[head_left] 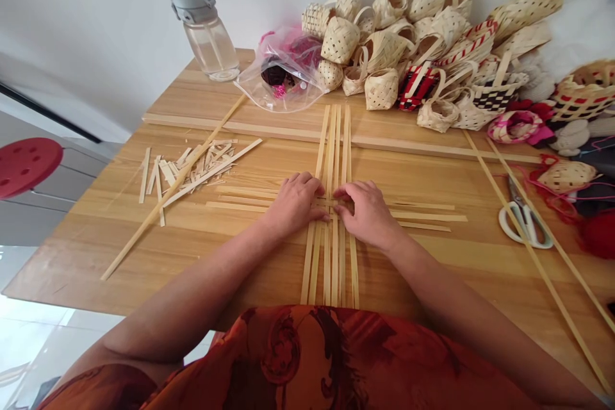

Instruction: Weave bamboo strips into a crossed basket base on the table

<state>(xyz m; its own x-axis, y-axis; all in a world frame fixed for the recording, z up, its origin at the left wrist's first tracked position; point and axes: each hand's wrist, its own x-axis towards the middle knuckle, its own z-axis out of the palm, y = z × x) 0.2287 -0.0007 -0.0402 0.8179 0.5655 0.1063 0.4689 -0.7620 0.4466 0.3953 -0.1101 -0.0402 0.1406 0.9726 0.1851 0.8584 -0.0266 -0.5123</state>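
Pale flat bamboo strips [337, 141] run lengthwise from near my body toward the back of the table. Other strips [427, 215] cross them sideways, and the two sets are interlaced at the middle. My left hand [295, 204] is at the left side of the crossing, its thumb and fingers closed on the strips there. Facing it, my right hand [368, 210] has its thumb and fingertips closed on the strips at the right side. The small woven patch shows only partly between my fingertips; the hands cover the rest.
Scraps of strip [206, 163] lie at left beneath a long strip [173, 189]. At the back stand a water bottle [209, 41], a clear bag [288, 93] and many small woven baskets [382, 88]. Scissors [526, 224] lie at right under long strips [538, 261].
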